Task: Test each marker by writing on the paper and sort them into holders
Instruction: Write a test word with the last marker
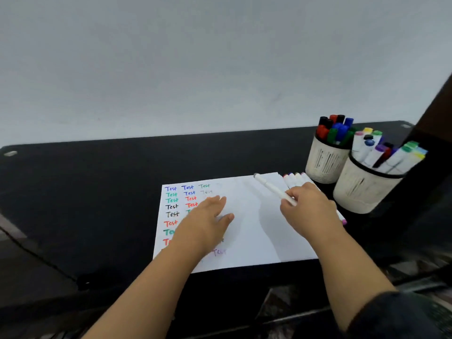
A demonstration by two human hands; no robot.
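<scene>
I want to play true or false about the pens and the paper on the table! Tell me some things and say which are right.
1. The right hand holds a white marker. True.
2. The left hand is picking up a marker. False: it lies flat on the paper, fingers straight.
3. The word "Test" is written on the paper many times in different colours. True.
4. There is only one holder on the table. False: two holders stand at the right, the far holder and the near holder, both with markers in them.
5. Some loose markers lie by the paper's far right corner. True.
</scene>
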